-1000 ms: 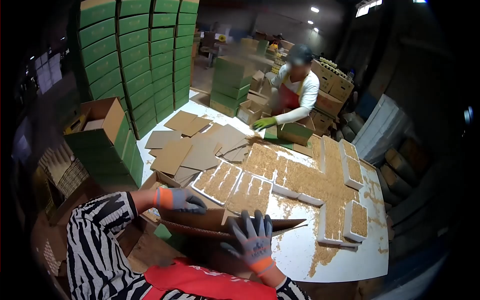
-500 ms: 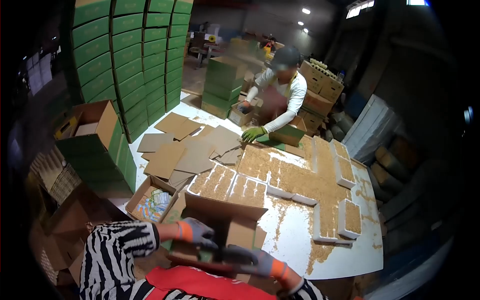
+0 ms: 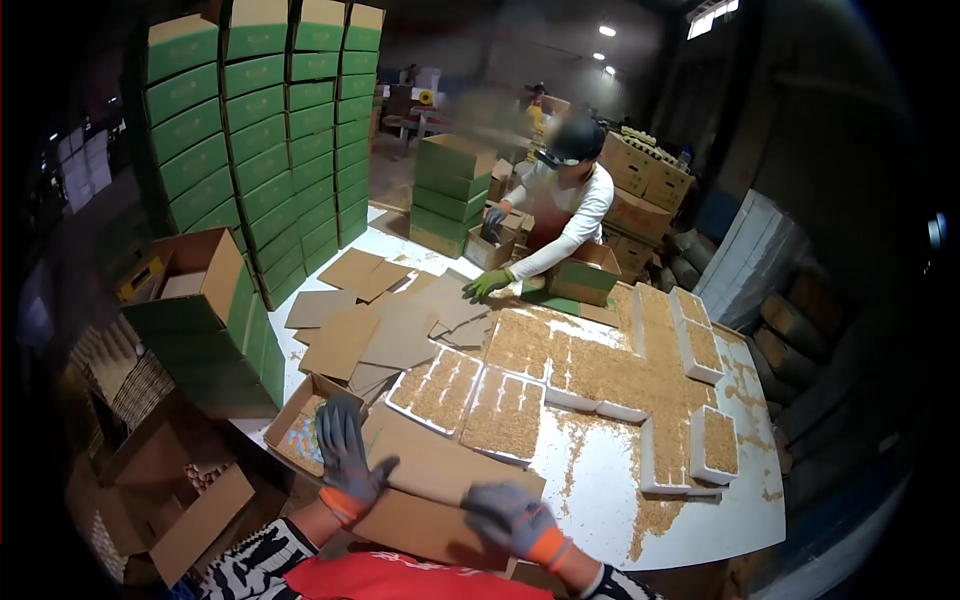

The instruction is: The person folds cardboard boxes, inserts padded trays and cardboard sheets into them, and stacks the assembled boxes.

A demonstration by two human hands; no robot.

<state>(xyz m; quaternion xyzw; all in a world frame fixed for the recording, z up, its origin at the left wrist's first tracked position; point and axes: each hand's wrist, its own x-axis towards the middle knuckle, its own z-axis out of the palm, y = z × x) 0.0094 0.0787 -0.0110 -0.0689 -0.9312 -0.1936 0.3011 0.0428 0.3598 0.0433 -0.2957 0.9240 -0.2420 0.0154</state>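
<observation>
A cardboard box stands directly in front of me, its brown flaps lying over the top. My left hand, in a grey glove with an orange cuff, is open above the box's left side. Its fingers stretch upright and the thumb points right. Beyond those fingers sits a small carton with colourful packets, partly hidden by the hand. My right hand, gloved the same way and slightly blurred, lies with fingers apart at the right end of the flaps.
White trays filled with brown crumbly material cover the table's middle and right. Cardboard sheets lie scattered behind. Green boxes tower at left; an open box stands nearer. Across the table a co-worker reaches over the sheets.
The box in front of me stood open with both hands in its opening; now its flaps lie over the top. My left hand has moved left and up, toward the packets.
</observation>
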